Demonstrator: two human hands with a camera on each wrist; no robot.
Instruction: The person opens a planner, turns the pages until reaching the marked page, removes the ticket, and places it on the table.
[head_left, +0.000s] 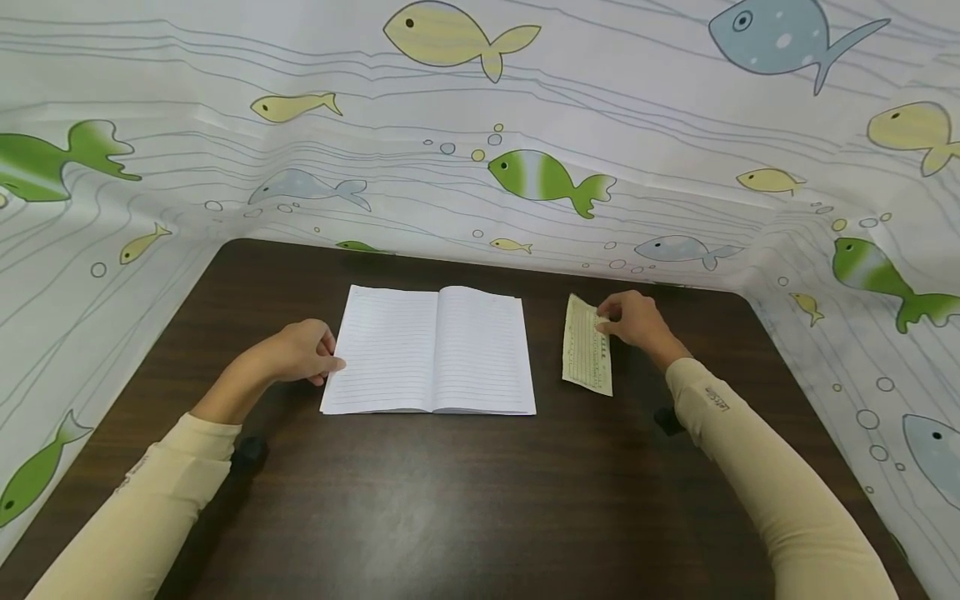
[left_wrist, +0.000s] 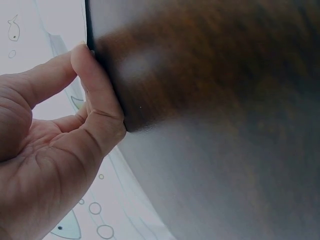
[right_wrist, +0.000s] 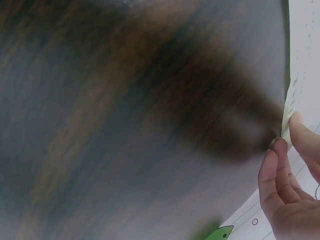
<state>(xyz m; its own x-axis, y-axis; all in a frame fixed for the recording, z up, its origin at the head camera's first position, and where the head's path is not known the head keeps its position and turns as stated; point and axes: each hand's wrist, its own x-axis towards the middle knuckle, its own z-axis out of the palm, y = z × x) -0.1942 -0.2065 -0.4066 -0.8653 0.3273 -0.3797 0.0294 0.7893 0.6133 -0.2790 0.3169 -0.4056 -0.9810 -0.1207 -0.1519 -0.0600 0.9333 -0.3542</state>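
An open notebook (head_left: 382, 350) with white ruled pages lies flat on the dark wooden table. At its left edge my left hand (head_left: 303, 350) pinches the page edge, thumb on top and fingers curled below. The left wrist view shows that hand (left_wrist: 65, 115) with thumb and forefinger meeting at a thin white edge. To the right of the notebook is a narrow pale-green sheet of paper (head_left: 585, 350) with lines and small marks. My right hand (head_left: 633, 321) pinches its upper right edge; the right wrist view shows the fingers (right_wrist: 270, 175) and thumb at the sheet's border (right_wrist: 302, 65).
The dark tabletop (head_left: 450, 500) extends in front of the notebook. White cloth walls (head_left: 420, 183) printed with fish enclose the table at the back and both sides. Small dark objects (head_left: 251, 450) show beneath each wrist.
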